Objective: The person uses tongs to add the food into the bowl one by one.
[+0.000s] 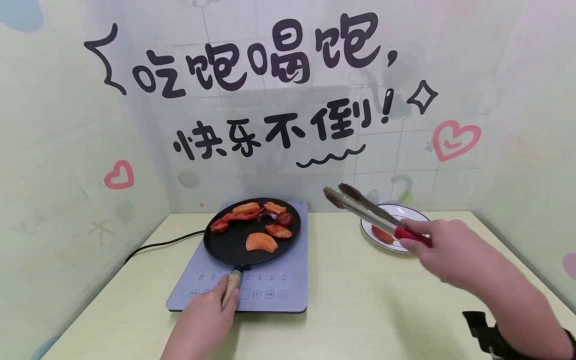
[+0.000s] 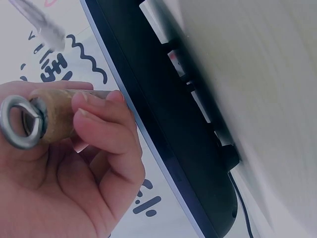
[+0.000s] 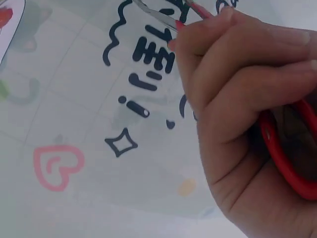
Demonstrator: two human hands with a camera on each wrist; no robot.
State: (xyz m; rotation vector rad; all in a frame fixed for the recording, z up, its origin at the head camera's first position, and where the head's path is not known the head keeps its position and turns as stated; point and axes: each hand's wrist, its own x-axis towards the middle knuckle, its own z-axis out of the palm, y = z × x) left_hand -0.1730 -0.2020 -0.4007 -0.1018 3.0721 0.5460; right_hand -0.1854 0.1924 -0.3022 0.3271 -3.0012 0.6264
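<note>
Pan handle (image 1: 232, 285) gripped by curled left hand (image 1: 204, 320); red-handled tongs (image 1: 373, 215) clasped by right hand (image 1: 443, 255) above bench (image 1: 360, 300).

One round black frying pan (image 1: 234, 247) with a wooden handle sits on one flat grey induction cooker (image 1: 288, 280), and it holds three orange salmon slices (image 1: 261, 242), one long red strip of meat (image 1: 238, 217) and one dark round piece (image 1: 284, 218), with one more small piece too unclear to name. To the right, far side, stands one round white plate (image 1: 411, 212) carrying one orange-red slice (image 1: 382, 234). One pair of metal tongs with red grips (image 1: 369, 212) is up above it, and two bare hands are in view.
</note>
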